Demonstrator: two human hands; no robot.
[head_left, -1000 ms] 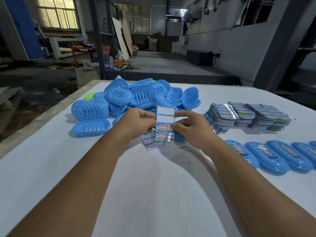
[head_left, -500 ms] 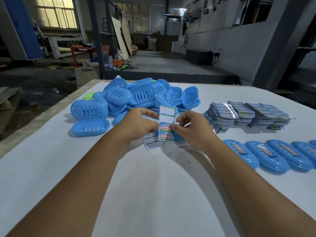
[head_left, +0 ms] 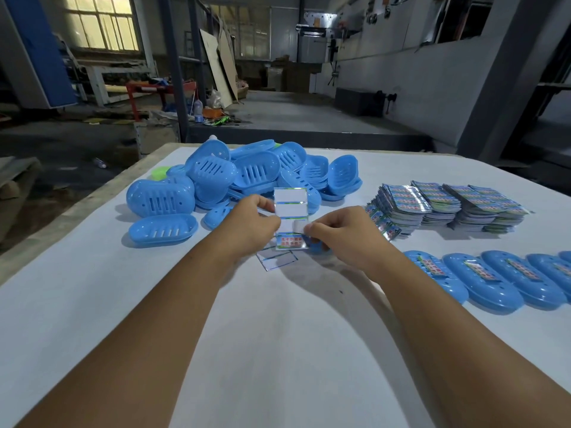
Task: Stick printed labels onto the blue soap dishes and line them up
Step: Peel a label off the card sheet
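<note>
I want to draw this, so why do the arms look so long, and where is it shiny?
Head view: the wide lens stretches both forearms toward the bottom corners and bends the table edge. Glare glints on the label stacks and the sheet held by the left hand and right hand. The hall behind is dim, the window bright.

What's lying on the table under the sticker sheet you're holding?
Under the sticker sheet lies a used-up backing sheet on the white table. A bit of blue soap dish peeks out; the right hand covers the rest.
</note>
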